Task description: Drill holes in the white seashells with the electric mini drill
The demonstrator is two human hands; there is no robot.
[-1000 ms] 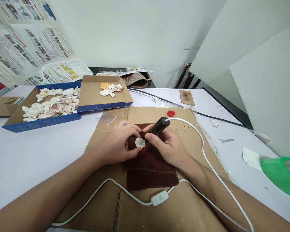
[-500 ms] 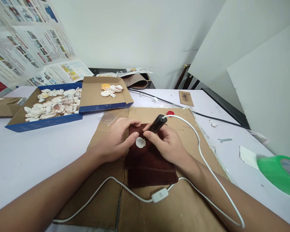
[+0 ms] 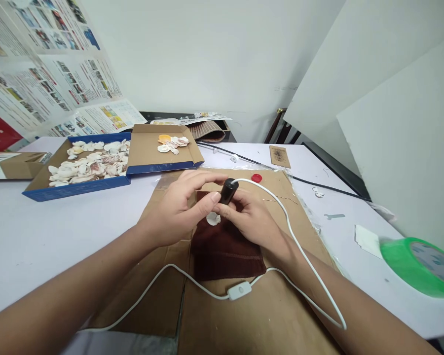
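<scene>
My right hand [image 3: 249, 214] is closed round a small black electric hand drill [image 3: 228, 191], tilted, with a white cable leaving its top end. The drill's lower end is hidden by my fingers. Just below it, a white seashell [image 3: 213, 219] lies on a folded dark brown cloth [image 3: 225, 246]. My left hand [image 3: 187, 204] is half curled, thumb and forefinger apart. Their tips are right by the drill's upper part; whether they touch it is unclear. The cable's white inline switch [image 3: 240, 291] lies in front of the cloth.
Cardboard [image 3: 222, 325] covers the work area. At the left stands a blue box [image 3: 77, 185] of seashells, with more on its lid [image 3: 144, 153]. A red cap [image 3: 256, 178], a small wrench [image 3: 335, 216] and green tape [image 3: 399, 261] lie to the right. The cable [image 3: 311, 268] loops over my right forearm.
My left hand has moved up and right, its fingertips now by the drill. The drill stands more upright and has come slightly left in view. The whole view has shifted a little.
</scene>
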